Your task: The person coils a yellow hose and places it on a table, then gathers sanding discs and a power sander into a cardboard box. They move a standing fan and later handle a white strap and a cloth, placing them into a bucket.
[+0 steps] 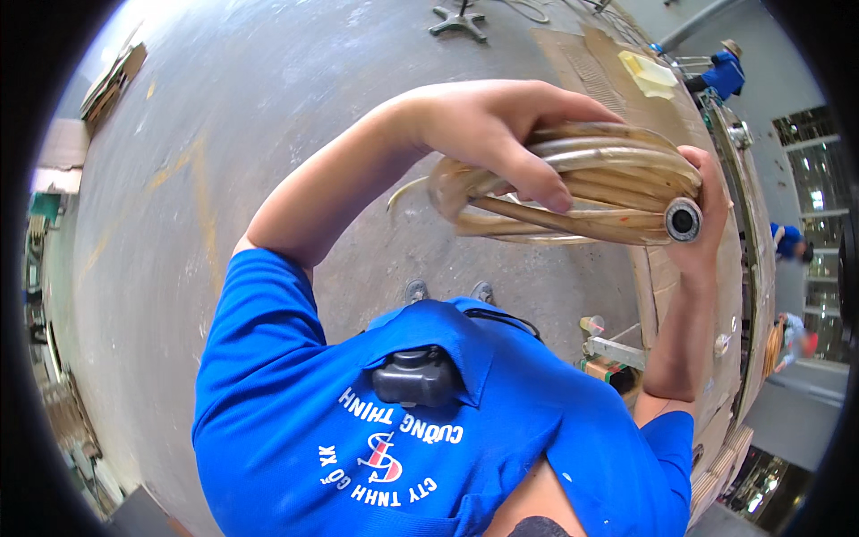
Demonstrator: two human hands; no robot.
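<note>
Both my hands hold a coiled hose (617,186), tan and partly see-through, up in front of my chest. My left hand (497,130) grips the coil from above on its left side, with the thumb across the near loops. At the right end, my right hand (709,201) is wrapped around the loops, its fingers partly hidden behind them. Close to that hand, a round dark-centred end with a pale rim (683,220) points toward me. A loose end of hose (407,192) curves out at the left.
A long wooden bench (747,259) runs along my right. Cardboard (573,67) and a pale yellow block (649,74) lie beyond the hose. A star-shaped stand base (458,22) is on the floor ahead. Several people work at the right, one in blue (723,73).
</note>
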